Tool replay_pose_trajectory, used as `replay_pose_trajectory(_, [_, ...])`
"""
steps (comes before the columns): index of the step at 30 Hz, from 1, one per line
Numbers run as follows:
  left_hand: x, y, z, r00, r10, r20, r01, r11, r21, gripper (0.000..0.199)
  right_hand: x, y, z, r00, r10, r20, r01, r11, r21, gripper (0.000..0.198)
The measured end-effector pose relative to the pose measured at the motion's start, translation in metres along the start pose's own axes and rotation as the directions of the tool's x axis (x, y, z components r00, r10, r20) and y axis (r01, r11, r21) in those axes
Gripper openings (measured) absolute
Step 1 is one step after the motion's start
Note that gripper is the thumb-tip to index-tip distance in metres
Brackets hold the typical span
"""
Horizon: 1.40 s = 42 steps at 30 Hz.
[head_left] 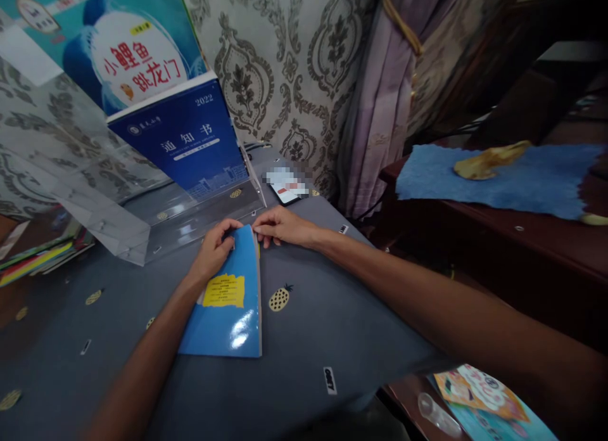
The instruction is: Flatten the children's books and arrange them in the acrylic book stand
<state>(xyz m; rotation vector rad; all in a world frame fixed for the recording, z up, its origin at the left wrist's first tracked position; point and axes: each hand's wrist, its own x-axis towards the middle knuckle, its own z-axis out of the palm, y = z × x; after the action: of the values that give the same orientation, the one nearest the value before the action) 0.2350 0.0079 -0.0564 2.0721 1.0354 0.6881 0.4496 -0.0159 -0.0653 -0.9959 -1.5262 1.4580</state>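
Book (230,324) partly behind left forearm (154,339)

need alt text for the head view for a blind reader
A person's left hand and right hand touch the far end of a blue book on a grey pineapple-print tablecloth. Behind it, a clear stand holds a dark blue booklet marked 2022.

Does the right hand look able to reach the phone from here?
Probably yes: the phone lies just beyond the right hand, nothing visible between, though that hand is at the book.
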Motion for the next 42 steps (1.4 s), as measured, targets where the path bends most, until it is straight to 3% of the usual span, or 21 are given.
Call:
replay_pose_trajectory(24, [0.0004, 0.0064, -0.0003, 0.999, -0.035, -0.003, 0.035, 0.994, -0.100, 0.028, 0.0000, -0.0010, 0.0026, 0.999, -0.005, -0.040, 0.001, 0.996, -0.089, 0.032])
replay_pose_trajectory(30, [0.0003, 0.0039, -0.0007, 1.000, -0.005, 0.000, 0.005, 1.000, -0.003, 0.030, 0.0015, 0.0002, 0.0026, 1.000, 0.001, -0.019, -0.002, 0.996, -0.089, 0.027])
replay_pose_trajectory(42, [0.0002, 0.0090, -0.0016, 0.999, -0.036, 0.008, 0.036, 0.998, -0.057, 0.030, 0.0011, 0.0021, 0.0027, 0.999, 0.003, -0.034, -0.005, 0.998, -0.057, 0.021])
